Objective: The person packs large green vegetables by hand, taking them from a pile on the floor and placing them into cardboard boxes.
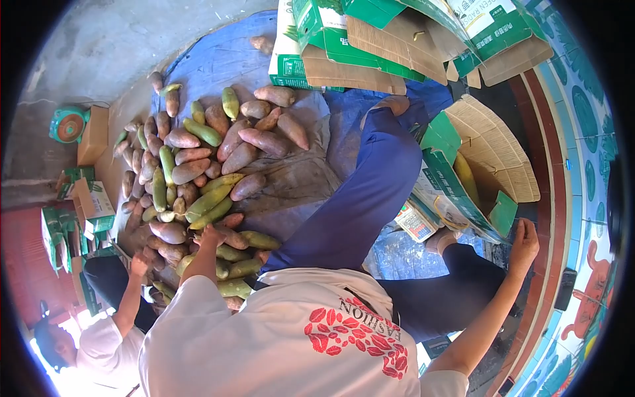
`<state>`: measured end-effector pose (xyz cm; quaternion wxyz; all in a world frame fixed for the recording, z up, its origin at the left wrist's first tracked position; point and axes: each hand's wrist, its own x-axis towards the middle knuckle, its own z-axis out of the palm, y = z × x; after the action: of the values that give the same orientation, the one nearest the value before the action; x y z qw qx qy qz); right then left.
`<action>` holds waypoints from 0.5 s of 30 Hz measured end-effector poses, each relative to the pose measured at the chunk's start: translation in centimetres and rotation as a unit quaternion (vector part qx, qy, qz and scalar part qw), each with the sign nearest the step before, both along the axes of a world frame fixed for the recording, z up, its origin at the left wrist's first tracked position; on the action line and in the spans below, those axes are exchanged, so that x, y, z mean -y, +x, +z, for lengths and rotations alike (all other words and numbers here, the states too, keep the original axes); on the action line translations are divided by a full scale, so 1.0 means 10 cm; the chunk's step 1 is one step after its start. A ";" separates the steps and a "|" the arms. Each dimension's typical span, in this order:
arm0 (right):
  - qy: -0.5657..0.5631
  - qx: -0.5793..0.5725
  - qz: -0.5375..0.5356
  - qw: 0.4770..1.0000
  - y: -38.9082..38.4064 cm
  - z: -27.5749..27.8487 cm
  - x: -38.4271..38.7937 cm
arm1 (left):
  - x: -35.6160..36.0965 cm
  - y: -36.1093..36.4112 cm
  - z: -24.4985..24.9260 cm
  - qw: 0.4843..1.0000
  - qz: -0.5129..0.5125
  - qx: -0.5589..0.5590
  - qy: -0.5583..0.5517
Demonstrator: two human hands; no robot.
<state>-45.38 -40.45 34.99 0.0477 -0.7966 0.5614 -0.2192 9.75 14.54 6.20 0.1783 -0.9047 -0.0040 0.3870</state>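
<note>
My left hand (210, 236) is over the pile at the lower ends of two green radishes (213, 204). Its fingers look closed, but what they hold is too small to make out. Reddish-brown radishes (264, 141) lie around the green ones. At the right, my right hand (525, 243) is raised with curled fingers beside the lower edge of an open green-and-white carton (448, 188). Anything between those fingers cannot be made out. One yellow-green radish (466, 177) lies inside this carton.
A co-worker (106, 344) sits at the lower left, one hand (140, 263) at the pile's edge. Blue sheeting (211, 56) lies under the pile. More open cartons (370, 49) stand at the top, others (92, 204) at the left near a small fan (69, 124). My legs (344, 205) stretch between pile and carton.
</note>
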 end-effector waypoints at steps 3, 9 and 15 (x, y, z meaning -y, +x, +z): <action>0.004 0.000 -0.002 1.000 0.02 0.00 0.00 | 0.05 0.03 0.08 1.000 -0.003 0.001 0.006; -0.010 0.003 0.011 1.000 -0.07 -0.04 0.03 | 0.43 -0.14 0.61 0.997 -0.067 0.009 0.041; -0.021 -0.020 0.003 1.000 -0.12 -0.06 0.04 | 0.50 -0.18 0.65 0.994 -0.090 0.026 0.051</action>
<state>-46.62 -40.84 34.43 0.0206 -0.8035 0.5549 -0.2144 8.00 9.52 12.74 0.2579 -0.9009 0.0537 0.3450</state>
